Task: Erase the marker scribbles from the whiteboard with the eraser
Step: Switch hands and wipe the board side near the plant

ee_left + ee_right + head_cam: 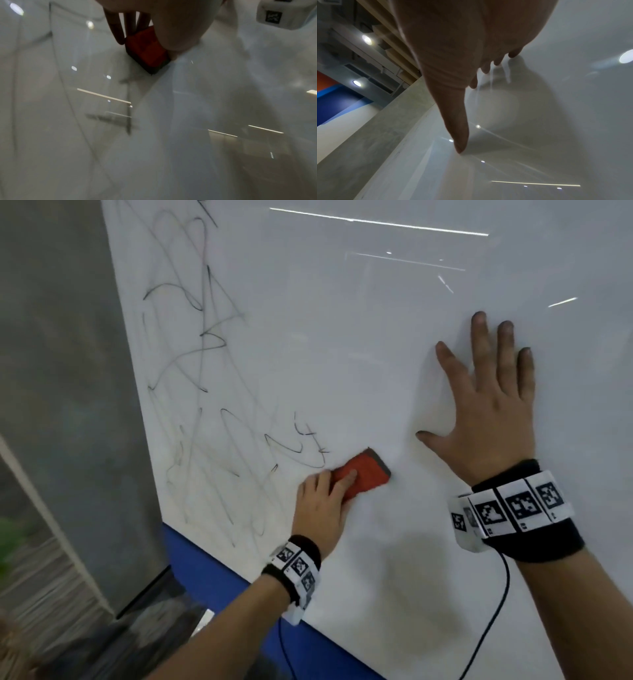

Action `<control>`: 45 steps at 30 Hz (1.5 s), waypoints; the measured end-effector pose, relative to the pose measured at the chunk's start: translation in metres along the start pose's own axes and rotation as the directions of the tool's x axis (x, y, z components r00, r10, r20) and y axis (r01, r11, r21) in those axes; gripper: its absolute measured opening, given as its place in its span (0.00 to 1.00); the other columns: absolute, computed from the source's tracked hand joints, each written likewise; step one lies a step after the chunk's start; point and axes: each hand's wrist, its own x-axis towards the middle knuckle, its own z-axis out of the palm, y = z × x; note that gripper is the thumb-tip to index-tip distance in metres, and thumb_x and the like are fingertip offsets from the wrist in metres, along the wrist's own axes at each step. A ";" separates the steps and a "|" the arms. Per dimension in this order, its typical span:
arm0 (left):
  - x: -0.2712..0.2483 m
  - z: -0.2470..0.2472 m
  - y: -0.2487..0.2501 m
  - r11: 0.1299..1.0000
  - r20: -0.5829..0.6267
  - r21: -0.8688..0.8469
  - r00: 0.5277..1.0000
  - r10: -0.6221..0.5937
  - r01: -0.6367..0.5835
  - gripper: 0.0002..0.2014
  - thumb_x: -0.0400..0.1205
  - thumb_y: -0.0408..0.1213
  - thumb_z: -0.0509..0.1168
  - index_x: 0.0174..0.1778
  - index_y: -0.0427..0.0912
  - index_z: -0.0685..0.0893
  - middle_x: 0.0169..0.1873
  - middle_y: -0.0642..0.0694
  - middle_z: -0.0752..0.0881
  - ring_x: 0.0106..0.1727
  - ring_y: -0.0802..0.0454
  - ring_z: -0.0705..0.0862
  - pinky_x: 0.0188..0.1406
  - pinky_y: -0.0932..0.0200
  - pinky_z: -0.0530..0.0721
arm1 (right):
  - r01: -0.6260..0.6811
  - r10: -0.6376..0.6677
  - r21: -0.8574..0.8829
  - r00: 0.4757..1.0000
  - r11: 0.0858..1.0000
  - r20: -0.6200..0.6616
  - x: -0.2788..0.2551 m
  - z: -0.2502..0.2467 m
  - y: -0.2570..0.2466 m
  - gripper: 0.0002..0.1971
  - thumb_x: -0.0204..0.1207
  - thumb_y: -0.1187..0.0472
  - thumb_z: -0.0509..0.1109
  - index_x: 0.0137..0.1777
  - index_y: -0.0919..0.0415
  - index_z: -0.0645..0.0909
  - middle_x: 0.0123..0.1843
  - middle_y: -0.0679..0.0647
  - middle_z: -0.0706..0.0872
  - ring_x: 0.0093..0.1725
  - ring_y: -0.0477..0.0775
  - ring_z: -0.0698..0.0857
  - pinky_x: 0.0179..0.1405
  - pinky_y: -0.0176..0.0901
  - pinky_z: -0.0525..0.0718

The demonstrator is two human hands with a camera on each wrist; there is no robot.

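A white glossy whiteboard (pixel 342 337) fills most of the head view. Black marker scribbles (pixel 205 364) cover its left part from top to bottom. An orange eraser (pixel 364 474) with a dark felt edge lies flat against the board at the right end of the lowest scribbles. My left hand (pixel 325 505) grips the eraser (pixel 147 51) by its near end, fingers laid over its orange back. My right hand (pixel 489 405) lies flat on the bare board to the right, fingers spread; in the right wrist view its thumb (pixel 458 129) touches the whiteboard (pixel 539 121).
A grey concrete wall (pixel 68 371) borders the board on the left. A blue band (pixel 239 594) runs under the board's lower edge. Black cables (pixel 493 621) hang from both wrist bands. Ceiling lights are mirrored in the board surface.
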 end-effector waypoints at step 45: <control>0.011 -0.015 -0.131 0.580 -0.013 -0.241 0.595 -0.803 0.778 0.21 0.85 0.39 0.67 0.71 0.40 0.69 0.64 0.39 0.79 0.60 0.35 0.84 0.56 0.45 0.83 | -0.115 0.117 -0.047 0.992 0.992 0.041 -0.060 0.063 -0.048 0.45 0.83 0.39 0.68 0.92 0.50 0.46 0.92 0.66 0.43 0.89 0.75 0.44 0.88 0.70 0.41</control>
